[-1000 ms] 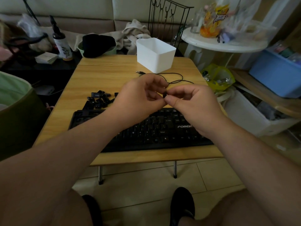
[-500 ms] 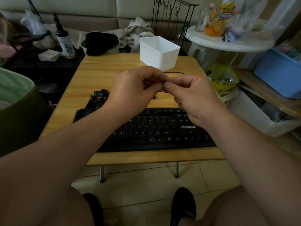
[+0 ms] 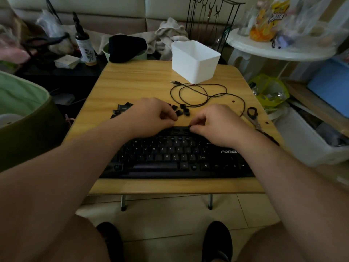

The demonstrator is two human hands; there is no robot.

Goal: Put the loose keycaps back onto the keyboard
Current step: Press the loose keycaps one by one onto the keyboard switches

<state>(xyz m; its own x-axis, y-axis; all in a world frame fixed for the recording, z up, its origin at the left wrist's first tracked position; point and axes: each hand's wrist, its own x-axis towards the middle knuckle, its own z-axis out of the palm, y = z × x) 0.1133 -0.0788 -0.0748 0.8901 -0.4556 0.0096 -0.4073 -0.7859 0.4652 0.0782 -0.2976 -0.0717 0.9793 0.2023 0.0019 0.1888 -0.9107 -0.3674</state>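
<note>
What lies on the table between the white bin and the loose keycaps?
In the head view, a coiled black cable lies between the white bin and the loose keycaps.

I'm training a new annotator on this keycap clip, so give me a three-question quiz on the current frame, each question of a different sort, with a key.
1. True or false: the right hand pinches a keycap at the far edge of the keyboard.
2. Multiple choice: the loose keycaps lie (A) inside the white bin, (B) on the table beyond the keyboard, (C) on the floor.
3. Fill in: near the table's right edge, beside the black cable, lies a pair of ____.

Key: 1 true; 2 B; 3 scissors.
</note>
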